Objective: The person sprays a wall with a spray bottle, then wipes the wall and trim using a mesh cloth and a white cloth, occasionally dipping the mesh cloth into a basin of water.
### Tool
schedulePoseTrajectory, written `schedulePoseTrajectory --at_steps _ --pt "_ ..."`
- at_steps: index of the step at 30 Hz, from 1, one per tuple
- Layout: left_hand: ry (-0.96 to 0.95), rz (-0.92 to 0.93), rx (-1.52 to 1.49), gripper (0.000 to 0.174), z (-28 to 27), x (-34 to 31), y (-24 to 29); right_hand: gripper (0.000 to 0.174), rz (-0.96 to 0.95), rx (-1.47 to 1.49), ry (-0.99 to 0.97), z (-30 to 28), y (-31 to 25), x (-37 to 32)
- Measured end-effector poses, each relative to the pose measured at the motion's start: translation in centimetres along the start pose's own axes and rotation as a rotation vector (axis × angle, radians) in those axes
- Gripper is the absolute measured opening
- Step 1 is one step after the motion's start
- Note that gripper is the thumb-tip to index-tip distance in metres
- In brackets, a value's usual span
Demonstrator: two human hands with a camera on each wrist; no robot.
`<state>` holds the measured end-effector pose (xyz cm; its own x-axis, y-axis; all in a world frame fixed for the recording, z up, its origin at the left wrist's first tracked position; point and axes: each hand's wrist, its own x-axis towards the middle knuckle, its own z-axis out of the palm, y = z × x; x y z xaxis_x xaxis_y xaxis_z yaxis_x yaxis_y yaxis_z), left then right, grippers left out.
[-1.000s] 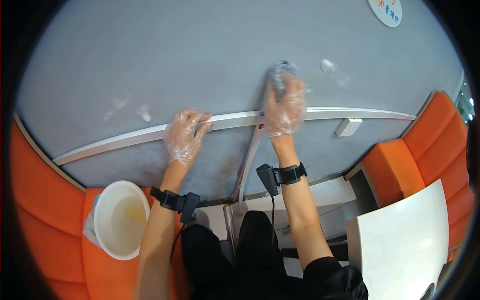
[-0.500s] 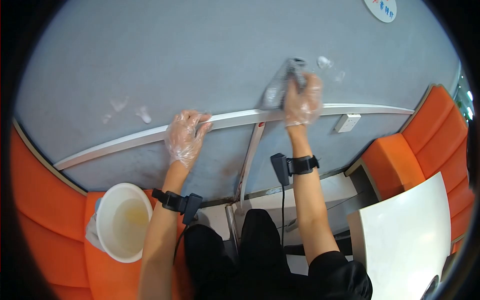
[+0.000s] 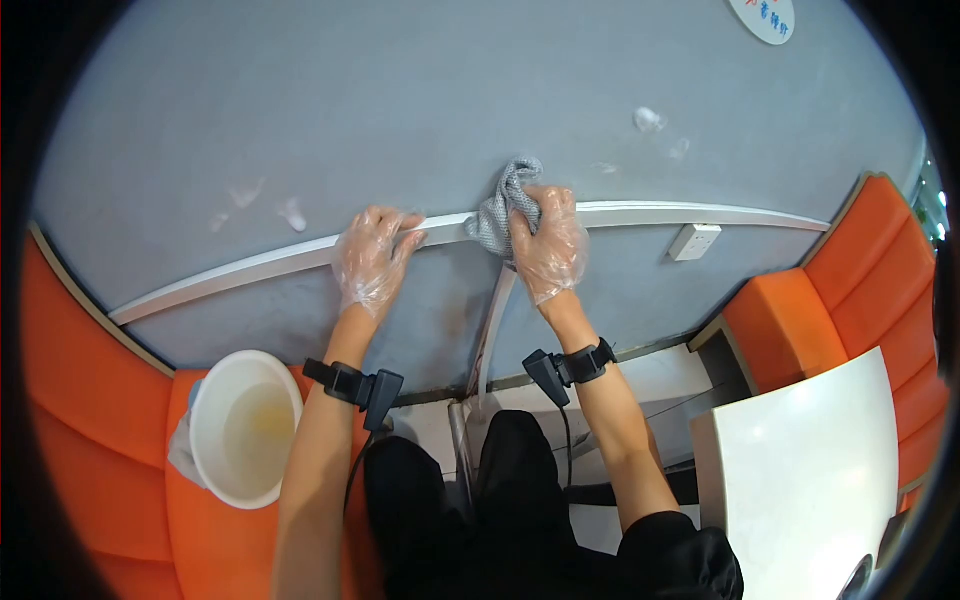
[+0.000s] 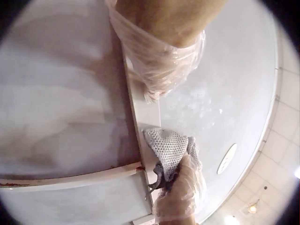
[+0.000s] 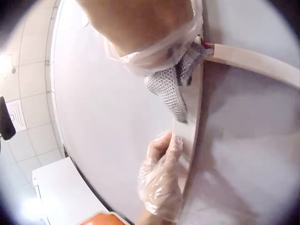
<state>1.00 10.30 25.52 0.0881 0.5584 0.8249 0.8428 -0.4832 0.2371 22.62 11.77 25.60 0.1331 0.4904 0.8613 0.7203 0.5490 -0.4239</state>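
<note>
My right hand [image 3: 550, 245], in a clear plastic glove, grips a grey mesh-textured cloth [image 3: 495, 222]. The cloth is bunched against the pale metal rail [image 3: 650, 215] that crosses the grey wall, and its upper end folds over above the rail. To the left, my gloved left hand [image 3: 375, 255] holds the same rail, fingers on top and thumb on its front. In the left wrist view a loose flap of the cloth [image 4: 168, 147] hangs over the rail. From the right wrist, the left hand [image 5: 161, 183] shows with curled fingers at the rail's edge.
White foam smears [image 3: 648, 120] mark the wall on both sides. A white bucket [image 3: 205, 430] with cloudy liquid stands on the orange seat at left. A socket box [image 3: 695, 242] sits under the rail. At right are a white table [image 3: 810, 450] and another orange bench [image 3: 790, 330].
My right hand first moved right with the cloth on the wall above the rail, then came back left and down onto the rail. The left hand stayed at its place.
</note>
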Motion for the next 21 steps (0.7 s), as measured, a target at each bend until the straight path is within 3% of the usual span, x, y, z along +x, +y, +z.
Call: schedulePoseTrajectory --at_steps 2,4,8,9,13,16,19,21 --pt "-0.019 -0.012 0.017 0.014 0.1 0.1 -0.1 0.03 0.04 0.05 0.039 -0.3 -1.0 -0.6" --pt "-0.039 -0.004 0.015 0.016 0.3 0.0 -0.7 0.031 0.319 0.187 0.013 -0.6 -2.3 -1.3" --pt "0.037 -0.068 -0.248 0.023 -1.6 -1.2 2.5 0.04 0.343 0.321 0.14 0.3 -3.4 -3.4" --pt "0.011 -0.173 -0.349 0.025 -2.1 -2.1 3.8 0.04 0.342 0.337 0.131 0.3 -3.8 -3.7" --pt "-0.117 -0.464 -0.686 0.036 -3.0 -5.6 7.8 0.035 0.471 0.611 -0.056 0.4 -4.9 -5.8" --pt "-0.042 -0.608 -1.005 0.037 -1.1 -8.8 7.5 0.03 0.565 0.838 -0.262 0.6 -5.3 -8.1" --pt "0.0 -0.689 -1.091 0.033 -1.7 -11.3 7.3 0.036 0.65 0.824 -0.411 0.3 -6.2 -10.5" --pt "0.013 -0.736 -1.102 0.031 -2.9 -13.1 6.6 0.039 0.867 1.208 -0.545 0.2 -7.8 -11.9"
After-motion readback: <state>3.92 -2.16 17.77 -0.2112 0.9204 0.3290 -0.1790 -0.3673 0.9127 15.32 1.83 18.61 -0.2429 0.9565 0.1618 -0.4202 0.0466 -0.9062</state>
